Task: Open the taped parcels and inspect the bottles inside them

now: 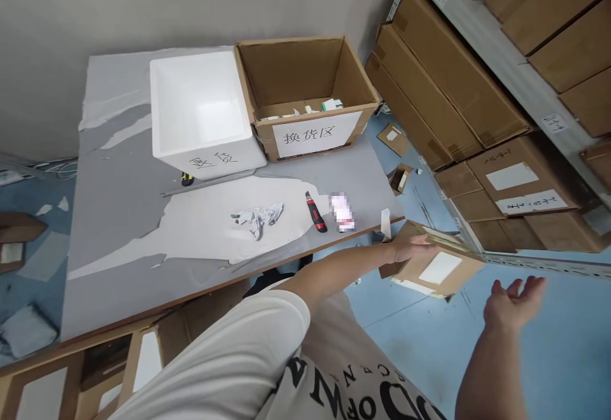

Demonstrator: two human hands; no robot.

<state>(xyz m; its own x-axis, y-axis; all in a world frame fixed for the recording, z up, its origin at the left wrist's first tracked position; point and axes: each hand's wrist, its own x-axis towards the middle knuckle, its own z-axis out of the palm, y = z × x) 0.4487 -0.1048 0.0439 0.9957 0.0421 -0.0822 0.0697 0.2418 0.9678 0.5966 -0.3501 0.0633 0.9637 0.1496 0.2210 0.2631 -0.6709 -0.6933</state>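
My left hand (411, 248) reaches past the table's right front corner and grips the upper side of a brown cardboard box (410, 272). The box carries a white label (440, 268) and pale tape along its edges; it is tilted, and part of its top is behind my fingers. To the right of the box, my right hand (515, 300) is held palm up with its fingers apart, touching nothing. A red and black utility knife (316, 212) lies on the table beside a blurred pinkish-white item (342, 212).
The grey-covered table (114, 216) bears a white foam box (200, 98), an open carton (291, 70) with small items inside, and crumpled paper (258, 218). Shelving (515, 57) stacked with cartons stands at right. Opened boxes (394, 138) lie on the blue floor; more cartons sit under the table.
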